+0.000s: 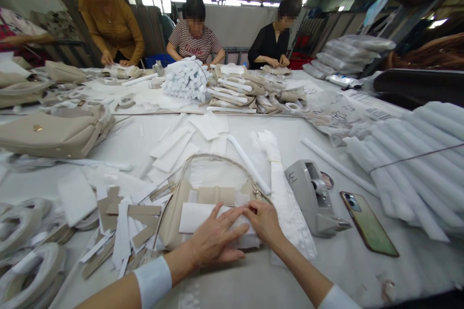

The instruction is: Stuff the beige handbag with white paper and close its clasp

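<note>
A beige handbag (203,198) lies flat in front of me with a white paper sheet (194,216) laid over its front. My left hand (213,241) rests flat on that sheet, fingers spread. My right hand (264,222) sits at the sheet's right end, its fingers curled and pinching the paper edge near the bag's metal clasp. The bag's thin strap (213,158) arcs above it.
A grey tape dispenser (313,198) and a phone (368,222) lie to the right. White foam rolls (416,154) pile at far right. Cardboard and paper strips (123,227) and tape rolls (29,260) lie left. Another beige bag (50,130) sits far left. Three people work across the table.
</note>
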The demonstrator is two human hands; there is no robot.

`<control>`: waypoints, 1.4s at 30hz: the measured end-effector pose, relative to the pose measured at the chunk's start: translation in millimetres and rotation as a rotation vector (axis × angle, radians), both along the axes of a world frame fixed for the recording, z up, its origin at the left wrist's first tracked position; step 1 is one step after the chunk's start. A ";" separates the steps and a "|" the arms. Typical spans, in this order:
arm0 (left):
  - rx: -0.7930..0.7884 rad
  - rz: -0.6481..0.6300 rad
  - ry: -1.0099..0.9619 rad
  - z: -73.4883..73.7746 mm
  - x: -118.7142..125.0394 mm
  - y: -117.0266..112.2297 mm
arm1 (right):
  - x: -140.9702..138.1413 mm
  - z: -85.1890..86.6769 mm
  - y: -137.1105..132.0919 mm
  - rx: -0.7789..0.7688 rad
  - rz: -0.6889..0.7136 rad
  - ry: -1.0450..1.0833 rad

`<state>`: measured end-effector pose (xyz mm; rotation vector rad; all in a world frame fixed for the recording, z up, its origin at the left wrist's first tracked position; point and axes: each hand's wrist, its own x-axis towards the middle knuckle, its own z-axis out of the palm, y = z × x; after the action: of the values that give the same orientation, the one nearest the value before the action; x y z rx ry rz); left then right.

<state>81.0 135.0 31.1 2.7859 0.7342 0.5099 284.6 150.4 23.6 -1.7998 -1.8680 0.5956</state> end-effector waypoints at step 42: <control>-0.044 -0.081 0.114 -7.4 6.0 1.3 | -4.1 12.8 16.9 0.094 0.381 -0.378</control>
<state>87.0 136.3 23.7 2.8089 0.6438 0.3179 280.5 167.3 36.4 -1.5859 -2.4802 0.2973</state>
